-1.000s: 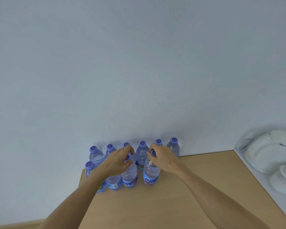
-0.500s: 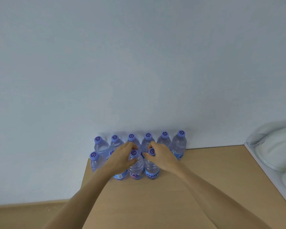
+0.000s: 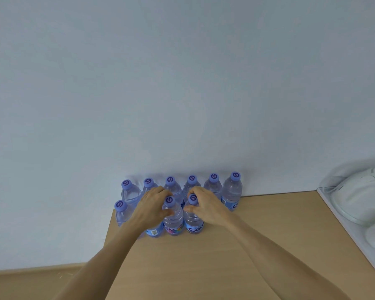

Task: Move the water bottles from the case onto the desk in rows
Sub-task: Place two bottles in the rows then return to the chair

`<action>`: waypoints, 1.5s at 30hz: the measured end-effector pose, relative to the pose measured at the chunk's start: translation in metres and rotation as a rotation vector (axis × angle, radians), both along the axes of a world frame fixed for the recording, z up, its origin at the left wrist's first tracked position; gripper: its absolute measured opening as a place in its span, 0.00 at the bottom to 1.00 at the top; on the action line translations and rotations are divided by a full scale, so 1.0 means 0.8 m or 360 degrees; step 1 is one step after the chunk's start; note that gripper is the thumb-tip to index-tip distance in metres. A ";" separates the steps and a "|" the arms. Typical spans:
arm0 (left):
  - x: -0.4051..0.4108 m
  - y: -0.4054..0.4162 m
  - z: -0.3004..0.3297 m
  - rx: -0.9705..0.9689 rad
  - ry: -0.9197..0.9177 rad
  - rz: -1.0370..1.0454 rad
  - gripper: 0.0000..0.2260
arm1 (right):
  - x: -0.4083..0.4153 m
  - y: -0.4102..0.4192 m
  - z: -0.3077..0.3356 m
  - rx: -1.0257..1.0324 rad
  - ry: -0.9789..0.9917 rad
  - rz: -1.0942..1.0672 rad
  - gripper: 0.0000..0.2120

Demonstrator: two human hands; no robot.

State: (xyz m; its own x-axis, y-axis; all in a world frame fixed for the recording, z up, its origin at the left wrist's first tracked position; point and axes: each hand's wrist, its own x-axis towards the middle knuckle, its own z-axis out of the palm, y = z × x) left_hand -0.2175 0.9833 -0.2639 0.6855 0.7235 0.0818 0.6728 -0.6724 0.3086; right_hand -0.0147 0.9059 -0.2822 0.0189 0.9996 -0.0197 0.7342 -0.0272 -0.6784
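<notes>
Water bottles stand upright on the desk [image 3: 214, 256], caps up, long axes vertical, in two rows against the wall [image 3: 182, 83]. Six fill the back row [image 3: 232, 191]; the front row [image 3: 121, 213] shows four. The left hand [image 3: 149, 210] curls around a front bottle [image 3: 172, 219] at its shoulder, hiding much of the neighbour [image 3: 154, 231]. The right hand [image 3: 206, 207] grips the next bottle [image 3: 192, 224] near its cap. White objects [image 3: 359, 198] at right are cut off.
</notes>
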 end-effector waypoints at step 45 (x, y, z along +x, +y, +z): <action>0.310 -0.329 0.319 -0.0580 -0.1295 -0.1391 0.08 | 0.186 -0.555 0.306 0.0244 -0.0969 -0.1579 0.12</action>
State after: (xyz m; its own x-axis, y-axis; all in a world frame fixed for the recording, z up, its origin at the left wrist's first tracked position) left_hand 0.0308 0.7204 -0.0090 0.7922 0.1215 0.5980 -0.4291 -0.5858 0.6875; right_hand 0.1344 0.4621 -0.0373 0.7558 0.5328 0.3805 0.6416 -0.7186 -0.2683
